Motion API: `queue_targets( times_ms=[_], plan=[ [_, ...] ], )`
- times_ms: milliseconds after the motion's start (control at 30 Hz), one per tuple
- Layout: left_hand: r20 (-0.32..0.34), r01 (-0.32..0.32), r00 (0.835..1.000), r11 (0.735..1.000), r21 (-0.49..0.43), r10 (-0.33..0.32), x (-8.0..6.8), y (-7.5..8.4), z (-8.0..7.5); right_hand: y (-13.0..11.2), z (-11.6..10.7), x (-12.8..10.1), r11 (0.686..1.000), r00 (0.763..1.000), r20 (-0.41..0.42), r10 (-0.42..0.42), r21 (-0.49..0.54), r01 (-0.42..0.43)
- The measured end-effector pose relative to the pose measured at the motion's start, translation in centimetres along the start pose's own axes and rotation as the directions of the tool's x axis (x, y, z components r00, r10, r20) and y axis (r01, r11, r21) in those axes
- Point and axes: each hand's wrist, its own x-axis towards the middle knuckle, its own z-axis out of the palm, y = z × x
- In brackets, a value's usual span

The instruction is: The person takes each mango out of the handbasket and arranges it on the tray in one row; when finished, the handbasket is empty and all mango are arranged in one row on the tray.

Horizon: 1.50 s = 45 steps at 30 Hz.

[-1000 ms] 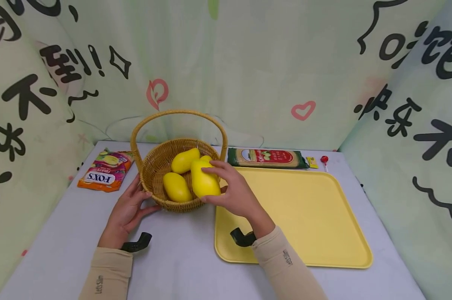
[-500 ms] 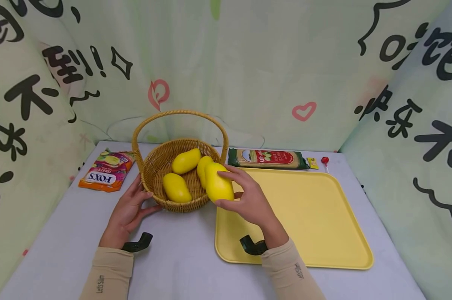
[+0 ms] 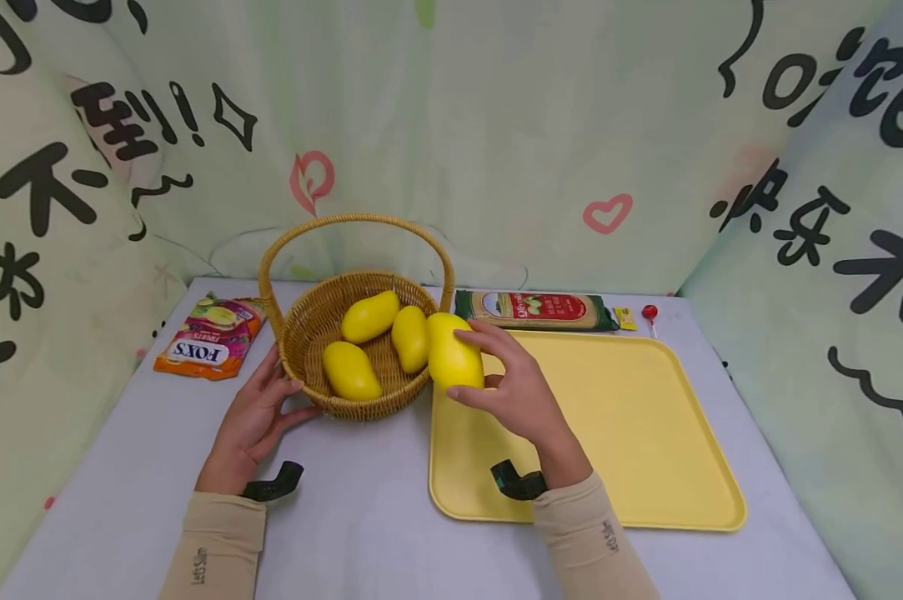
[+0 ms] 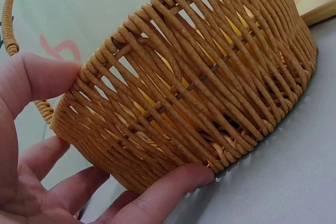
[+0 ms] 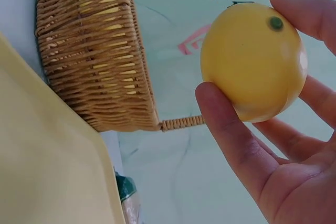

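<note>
Beside the basket (image 3: pixel 364 409), a pinched yellow mango (image 3: pixel 454 352) in the right grip (image 3: pixel 522 392); left grip (image 3: pixel 258 418) spread against the basket.

Smooth glossy fruit (image 3: pixel 451 354), rough wicker basket (image 3: pixel 310 329), matt plastic-looking tray (image 3: pixel 631 433)

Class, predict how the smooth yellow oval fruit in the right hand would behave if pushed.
The smooth yellow oval fruit would probably roll unevenly, given its rounded, elongated shape. Being glossy, it may prove slippery. It seems firm, as no dent shows where the right hand grips it.
</note>
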Motion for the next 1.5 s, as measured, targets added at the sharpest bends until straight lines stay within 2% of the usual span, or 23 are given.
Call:
queue_targets(
  times_ms=[367, 733, 1000, 1200, 1500],
  plan=[
    [0.0, -0.001, 1.0, 1.0, -0.004, 0.001, -0.1, 0.3, 0.1, 0.6, -1.2, 0.4, 0.999, 0.999, -0.03, 0.036, 0.023, -0.036],
    [-0.01, 0.009, 1.0, 1.0, -0.008, -0.009, 0.0, 0.1, 0.0, 1.7, -1.5, 0.7, 0.997, 0.995, -0.057, 0.081, -0.007, -0.082],
    [-0.007, 0.005, 1.0, 1.0, -0.012, -0.005, 0.1, 0.0, 0.0, 3.2, -1.5, 1.2, 0.993, 0.989, -0.089, 0.12, 0.011, -0.119],
    [-0.011, 0.014, 1.0, 1.0, -0.016, -0.014, 0.0, 0.0, 0.0, 4.9, -0.9, 1.5, 0.982, 0.979, -0.086, 0.186, -0.012, -0.188],
    [-0.005, 0.007, 1.0, 1.0, -0.016, -0.007, 0.1, 0.0, -0.1, 6.6, 0.0, 2.1, 0.958, 0.955, -0.065, 0.288, 0.019, -0.287]
  ],
)
